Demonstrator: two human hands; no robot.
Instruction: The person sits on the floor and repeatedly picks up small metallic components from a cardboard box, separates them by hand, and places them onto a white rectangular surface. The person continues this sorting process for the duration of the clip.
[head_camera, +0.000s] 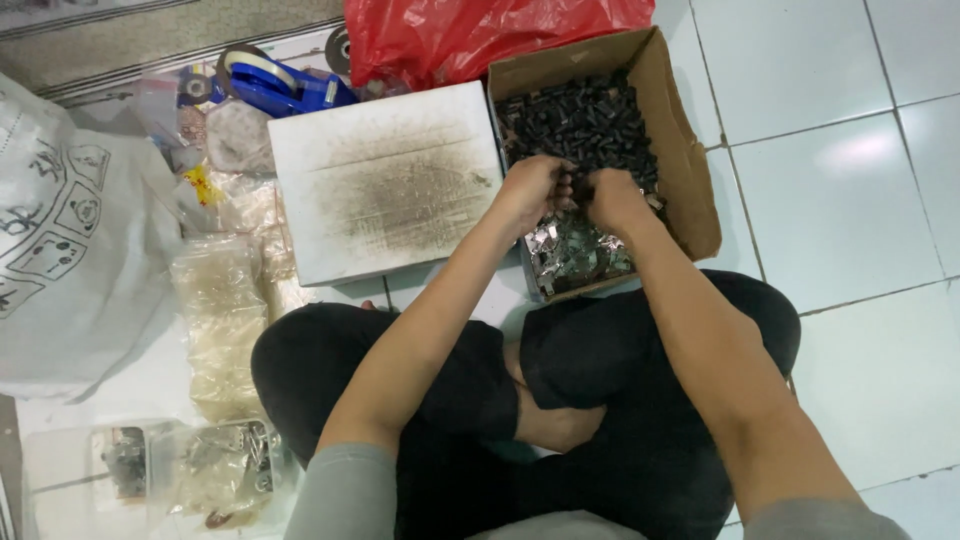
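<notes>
Centrally, upper middle of frame: fingers of left hand and right hand curled downward and bunched together, knuckles nearly touching, tips buried among small dark parts; exact grip on any single piece hidden, cannot tell.

Beneath and around both hands: open cardboard box, brown, flaps raised, set at a slight tilt on pale floor tiles. Contents in two lots: upper portion heaped with small dark parts, blackish, blocky, matte, jumbled; lower portion nearer the knees filled with shiny metal bits, silvery, thin, tangled.

Just left of box, touching its side: white flat slab, square, surface smudged grey-black at centre.

Upper edge of frame: red plastic bag, crumpled, behind box and slab. Upper left: blue tape dispenser.

Left side: clear plastic bags of pale contents, stacked downward; large white sack at far left.

Lower left corner: clear bags holding metallic items, detail too blurred to tell.
</notes>
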